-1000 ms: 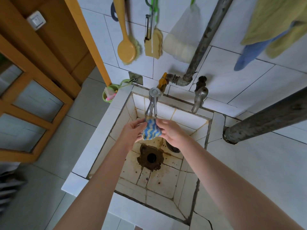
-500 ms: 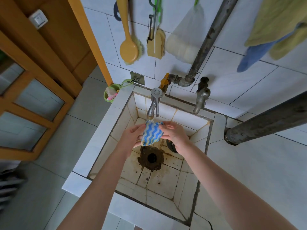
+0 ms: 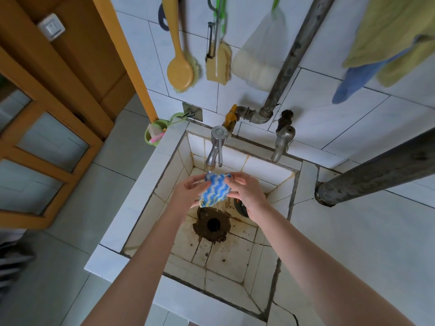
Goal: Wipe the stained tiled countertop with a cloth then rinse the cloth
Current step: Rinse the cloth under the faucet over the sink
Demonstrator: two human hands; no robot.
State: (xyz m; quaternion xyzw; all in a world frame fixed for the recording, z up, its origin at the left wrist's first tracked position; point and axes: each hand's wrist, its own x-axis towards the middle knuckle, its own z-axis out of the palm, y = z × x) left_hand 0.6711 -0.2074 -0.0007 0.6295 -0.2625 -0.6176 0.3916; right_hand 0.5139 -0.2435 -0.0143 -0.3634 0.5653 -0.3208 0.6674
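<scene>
Holding the blue-and-white wavy-striped cloth (image 3: 215,191) spread just beneath the chrome tap (image 3: 215,148), left hand (image 3: 186,196) and right hand (image 3: 249,194) pinch opposite edges with curled fingers (image 3: 236,177), probably so rinse water drains into the stained tiled sink (image 3: 169,175).

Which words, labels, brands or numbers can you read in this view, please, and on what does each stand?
No text can be read. The wall switch, the chrome tap, the striped cloth and the green cup show no legible marking; anything printed on them is too small or blurred.
</scene>
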